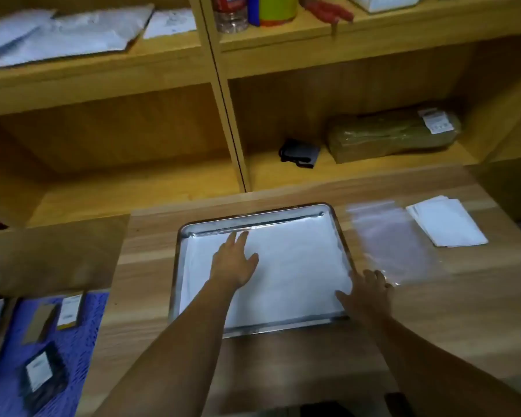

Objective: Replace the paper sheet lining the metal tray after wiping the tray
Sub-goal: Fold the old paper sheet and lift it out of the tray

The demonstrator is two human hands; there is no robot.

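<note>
Metal tray (337, 233), lined edge to edge with a white paper sheet (295, 266), sits flat near the middle of a pale wood-grain bench (151, 266). Behind the bench runs a yellow-wood shelf unit (211, 94); its lower right bay holds a bundle wrapped in clear film (388, 136) with a white label, the print too small to read, and a small dark object (298, 153) just beside it. On the upper shelf lie crumpled white papers (57, 34) and, further right, a few bottles (253, 10) whose writing is illegible. Right of the tray, a clear plastic bag (388, 242) lies on the bench, with a small stack of white sheets (445, 224) at its far edge. A blue patterned mat (82, 341) at lower left carries labelled packets, text unreadable. The left hand (232, 263) lies flat and spread on the paper, gripping nothing. The right hand (367, 293) rests spread over the tray's right rim, fingers loosely splayed, holding nothing I can make out.
</note>
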